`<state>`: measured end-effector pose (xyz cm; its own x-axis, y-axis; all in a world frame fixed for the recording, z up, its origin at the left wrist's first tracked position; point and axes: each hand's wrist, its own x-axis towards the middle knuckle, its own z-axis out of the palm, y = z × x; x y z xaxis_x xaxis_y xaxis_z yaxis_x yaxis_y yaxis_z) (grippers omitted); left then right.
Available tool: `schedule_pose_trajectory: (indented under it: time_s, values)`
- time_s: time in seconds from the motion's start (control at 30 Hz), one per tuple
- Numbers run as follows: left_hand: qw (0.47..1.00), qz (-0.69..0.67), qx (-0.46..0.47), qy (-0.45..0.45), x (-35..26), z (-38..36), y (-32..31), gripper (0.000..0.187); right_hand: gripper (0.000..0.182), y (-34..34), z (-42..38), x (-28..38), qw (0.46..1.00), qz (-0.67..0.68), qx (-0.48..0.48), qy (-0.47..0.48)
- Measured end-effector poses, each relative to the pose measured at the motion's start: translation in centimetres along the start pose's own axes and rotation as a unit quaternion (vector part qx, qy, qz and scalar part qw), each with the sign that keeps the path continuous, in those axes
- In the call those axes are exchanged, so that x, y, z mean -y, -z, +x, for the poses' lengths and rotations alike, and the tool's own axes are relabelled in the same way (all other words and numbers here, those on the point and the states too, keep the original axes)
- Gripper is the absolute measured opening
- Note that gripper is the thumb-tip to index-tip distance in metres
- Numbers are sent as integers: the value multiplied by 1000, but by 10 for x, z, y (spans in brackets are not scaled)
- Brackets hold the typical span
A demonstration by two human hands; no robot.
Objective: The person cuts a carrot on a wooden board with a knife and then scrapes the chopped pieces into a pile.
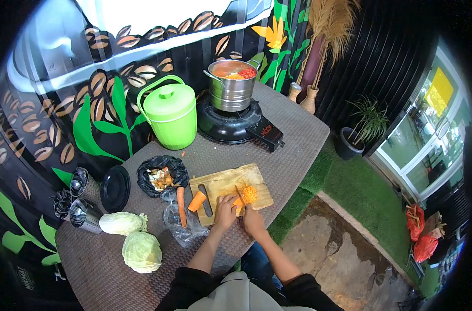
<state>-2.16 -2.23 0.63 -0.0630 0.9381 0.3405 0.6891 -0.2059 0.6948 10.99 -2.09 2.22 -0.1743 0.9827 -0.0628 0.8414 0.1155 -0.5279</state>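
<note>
A wooden cutting board (262,179) lies near the table's front edge. On it, my left hand (226,211) is closed on an orange carrot piece (238,202). My right hand (254,220) grips a knife (240,193), its blade against that piece. Finely chopped carrot (250,194) is heaped just beyond the blade. Another thick carrot piece (197,201) rests at the board's left side, beside the dark handle slot. Left of the board, a whole carrot (181,206) lies on a clear plastic bag (186,233).
A steel pot (233,90) of chopped vegetables sits on a black stove (228,124). Nearby are a green lidded bucket (171,114), a black scrap bag (179,173), black plates (115,188), steel cups (85,215), a napa cabbage (122,223) and a round cabbage (142,253).
</note>
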Motion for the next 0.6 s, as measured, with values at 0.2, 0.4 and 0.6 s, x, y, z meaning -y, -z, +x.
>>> schedule_pose_trajectory:
  time_s: [0.2, 0.4, 0.6]
  values:
    - [1000, -8, -1, 5, 0, -1, 1, 37, 28, 3, 15, 2, 999, -10, 32, -6]
    - [1000, -3, 2, 7, 2, 0, 1, 35, 29, 5, -3, 4, 1000, -2, 21, -22]
    - [1000, -21, -8, 4, 1, -1, 1, 35, 28, -2, 14, -1, 1000, -14, 21, 6]
